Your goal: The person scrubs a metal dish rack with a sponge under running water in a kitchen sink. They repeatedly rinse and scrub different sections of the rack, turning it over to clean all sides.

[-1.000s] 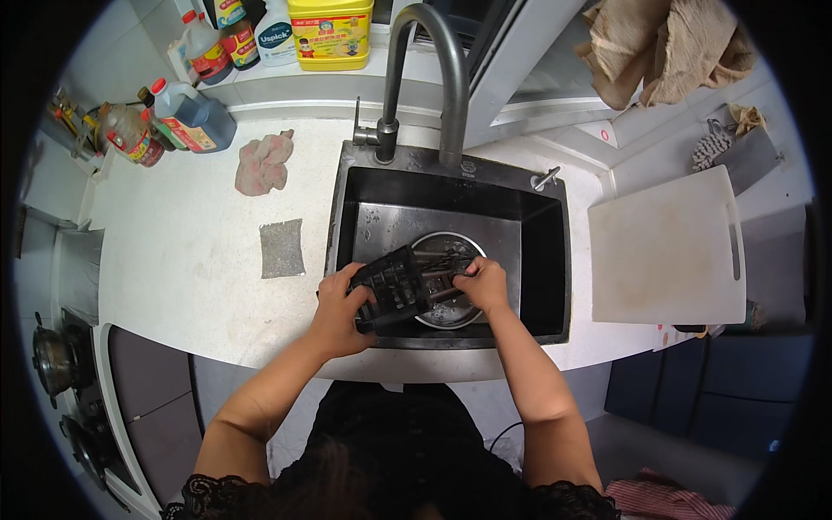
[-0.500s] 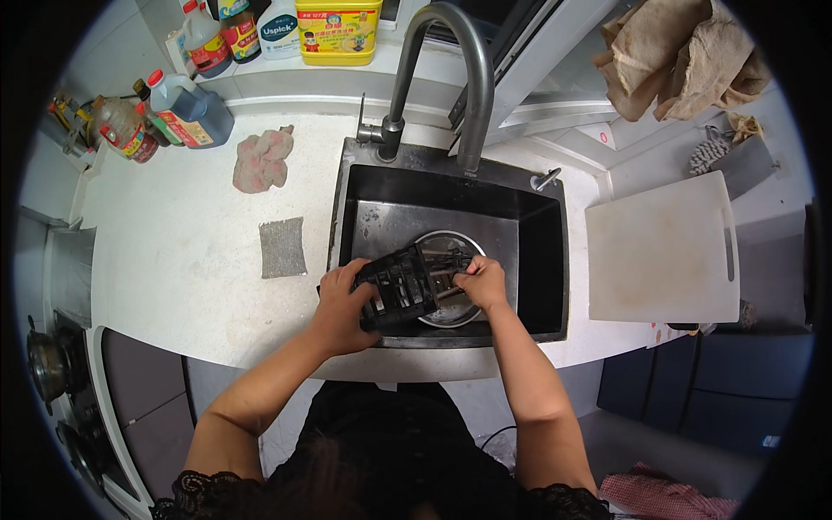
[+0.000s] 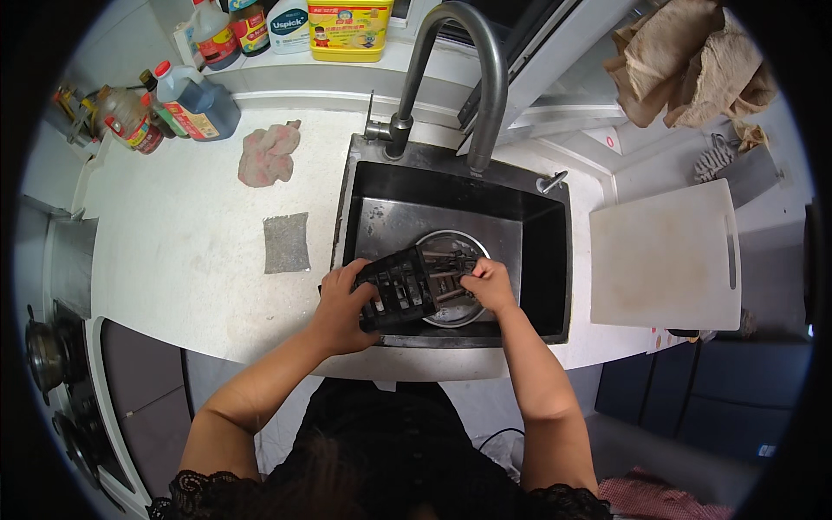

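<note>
Over the black sink (image 3: 544, 260) I hold a black slotted plastic rack (image 3: 400, 284), tilted, above a round metal bowl (image 3: 451, 251) on the sink floor. My left hand (image 3: 340, 305) grips the rack's left end. At its right end my right hand (image 3: 488, 284) pinches the rack, fingers closed on its edge. The curved metal tap (image 3: 475, 69) arches over the basin's far side.
A grey scouring cloth (image 3: 286, 243) and a crumpled pink rag (image 3: 267, 154) lie on the white counter to the left. Sauce bottles (image 3: 195, 100) and a yellow detergent container (image 3: 350, 26) stand at the back. A white cutting board (image 3: 666, 256) lies to the right. A stove (image 3: 52, 364) is at far left.
Both hands keep their grip on the rack over the bowl; the rack has shifted only slightly. The view has tilted a little.
</note>
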Motion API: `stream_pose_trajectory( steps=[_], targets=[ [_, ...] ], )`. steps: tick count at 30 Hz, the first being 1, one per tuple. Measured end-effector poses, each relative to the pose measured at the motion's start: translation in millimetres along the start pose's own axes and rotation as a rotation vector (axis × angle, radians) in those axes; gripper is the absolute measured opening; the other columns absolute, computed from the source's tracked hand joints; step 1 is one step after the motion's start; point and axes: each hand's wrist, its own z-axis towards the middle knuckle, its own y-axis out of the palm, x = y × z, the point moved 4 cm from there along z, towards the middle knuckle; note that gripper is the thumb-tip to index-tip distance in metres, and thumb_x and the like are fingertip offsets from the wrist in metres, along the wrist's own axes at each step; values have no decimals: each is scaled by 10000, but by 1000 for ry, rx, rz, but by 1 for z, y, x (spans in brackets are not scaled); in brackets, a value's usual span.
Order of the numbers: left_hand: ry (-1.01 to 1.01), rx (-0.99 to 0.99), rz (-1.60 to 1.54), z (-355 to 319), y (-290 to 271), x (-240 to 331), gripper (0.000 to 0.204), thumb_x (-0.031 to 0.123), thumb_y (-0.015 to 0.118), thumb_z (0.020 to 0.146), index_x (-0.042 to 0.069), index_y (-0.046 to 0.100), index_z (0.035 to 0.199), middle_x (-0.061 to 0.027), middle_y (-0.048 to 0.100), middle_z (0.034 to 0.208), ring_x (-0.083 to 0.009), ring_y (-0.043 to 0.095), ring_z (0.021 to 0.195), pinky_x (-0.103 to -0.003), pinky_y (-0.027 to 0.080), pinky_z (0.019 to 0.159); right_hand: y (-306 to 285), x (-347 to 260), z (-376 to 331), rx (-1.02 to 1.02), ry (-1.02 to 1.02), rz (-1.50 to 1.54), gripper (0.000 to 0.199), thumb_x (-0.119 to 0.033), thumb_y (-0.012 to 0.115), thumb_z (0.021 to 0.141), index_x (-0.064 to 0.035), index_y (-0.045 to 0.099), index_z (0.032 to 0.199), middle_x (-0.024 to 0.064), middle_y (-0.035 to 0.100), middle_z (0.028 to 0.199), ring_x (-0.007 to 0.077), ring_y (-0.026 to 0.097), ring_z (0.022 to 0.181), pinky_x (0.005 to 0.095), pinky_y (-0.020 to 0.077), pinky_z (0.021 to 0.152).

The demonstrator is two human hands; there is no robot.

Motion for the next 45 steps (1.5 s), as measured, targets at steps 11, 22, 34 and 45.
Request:
stream_pose_trajectory(
  steps=[11, 22, 34, 45],
  targets=[
    [69, 39, 26, -3, 4, 6, 435, 141, 727, 500, 114, 515, 879, -172, 399, 1262, -372, 418, 1099, -456, 318, 924, 0, 4, 5, 53, 193, 193, 264, -111, 750, 731, -93, 509, 626, 17, 588, 630, 116, 543, 572, 271, 424, 533],
    [48, 40, 12, -10, 0, 6, 420, 129, 716, 499, 103, 525, 872, -177, 401, 1260, -384, 417, 1087, -483, 319, 921, -8, 0, 5, 9, 226, 247, 275, -89, 763, 693, -92, 499, 615, -29, 519, 586, 57, 446, 523, 227, 339, 470],
    [105, 5, 29, 0, 2, 18, 431, 147, 727, 486, 101, 552, 878, -177, 399, 1268, -381, 417, 1084, -521, 315, 910, -17, -15, 17, -6, 144, -436, 266, -194, 786, 584, -42, 570, 609, 87, 618, 628, 199, 585, 574, 328, 477, 578],
    [92, -14, 3, -2, -8, 2, 436, 138, 749, 500, 71, 524, 867, -202, 378, 1285, -416, 391, 1120, -495, 323, 961, -21, -11, -1, -110, 285, 223, 243, -141, 747, 745, -67, 547, 627, -29, 529, 594, 56, 438, 530, 227, 327, 468]
  ],
)
